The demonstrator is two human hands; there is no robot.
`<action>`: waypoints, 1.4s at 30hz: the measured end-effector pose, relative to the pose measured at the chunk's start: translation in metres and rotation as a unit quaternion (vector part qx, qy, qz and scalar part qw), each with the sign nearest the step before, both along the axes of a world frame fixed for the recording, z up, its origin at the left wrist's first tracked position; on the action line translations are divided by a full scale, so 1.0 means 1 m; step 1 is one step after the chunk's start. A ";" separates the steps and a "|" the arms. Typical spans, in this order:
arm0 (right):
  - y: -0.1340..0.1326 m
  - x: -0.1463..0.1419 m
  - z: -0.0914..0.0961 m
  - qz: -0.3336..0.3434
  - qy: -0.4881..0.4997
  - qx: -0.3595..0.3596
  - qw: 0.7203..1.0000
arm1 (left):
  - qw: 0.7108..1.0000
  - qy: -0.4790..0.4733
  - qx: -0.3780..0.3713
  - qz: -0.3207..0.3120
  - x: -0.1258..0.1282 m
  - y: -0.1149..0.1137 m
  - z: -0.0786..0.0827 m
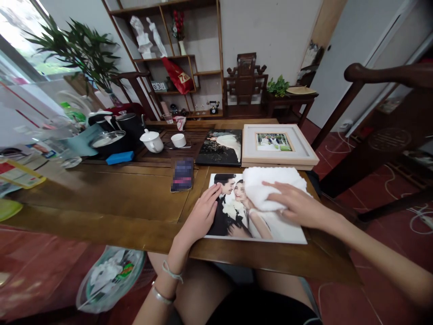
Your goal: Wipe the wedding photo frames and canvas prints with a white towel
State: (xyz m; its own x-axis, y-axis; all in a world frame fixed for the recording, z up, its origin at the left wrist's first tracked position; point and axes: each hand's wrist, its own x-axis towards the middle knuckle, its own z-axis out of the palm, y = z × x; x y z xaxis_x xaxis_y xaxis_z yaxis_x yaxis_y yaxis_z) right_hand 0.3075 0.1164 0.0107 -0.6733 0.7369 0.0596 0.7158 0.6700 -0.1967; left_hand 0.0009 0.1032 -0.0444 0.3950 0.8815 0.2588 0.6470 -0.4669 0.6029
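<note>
A wedding photo panel (233,230) of a couple lies flat at the table's front edge. My left hand (203,214) rests on its left side, fingers stretched out flat. On the panel's upper right is a white cloth (259,192) with a scalloped edge, partly covering the picture. My right hand (297,205) lies over this cloth, its fingers extended and pressing down; what is under the palm is hidden. Just behind the panel are a dark photo panel (219,146) and a light wooden picture frame (248,155) with a small photo in its middle.
A phone (181,175) lies left of the panel on the wooden table (135,194). Farther left stand a blue sponge (120,157), a lidded white cup (152,141), a small white cup (178,140) and a black pot (115,143). A lined waste bin (135,271) sits below; a chair (368,131) stands right.
</note>
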 end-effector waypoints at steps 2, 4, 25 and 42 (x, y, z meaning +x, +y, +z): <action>0.024 0.006 -0.006 0.002 0.010 0.015 1.000 | 1.000 0.003 -0.007 0.004 0.000 0.000 0.000; 0.034 0.008 -0.008 -0.005 0.015 0.021 1.000 | 1.000 0.007 -0.009 0.006 0.001 0.000 0.001; 0.000 -0.027 -0.005 0.060 0.000 0.041 0.997 | 1.000 0.005 0.000 -0.004 -0.001 0.002 -0.002; -0.067 -0.049 0.008 0.091 0.013 -0.076 0.993 | 1.000 0.004 -0.003 0.003 0.001 -0.001 0.001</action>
State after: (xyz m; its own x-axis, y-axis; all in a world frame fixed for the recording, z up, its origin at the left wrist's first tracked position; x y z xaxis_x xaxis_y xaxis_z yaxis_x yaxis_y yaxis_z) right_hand 0.2589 0.0492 0.0183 -0.7957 0.6051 -0.0244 0.5792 0.7486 -0.3226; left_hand 0.0019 0.1024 -0.0439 0.3922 0.8855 0.2492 0.6550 -0.4591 0.6002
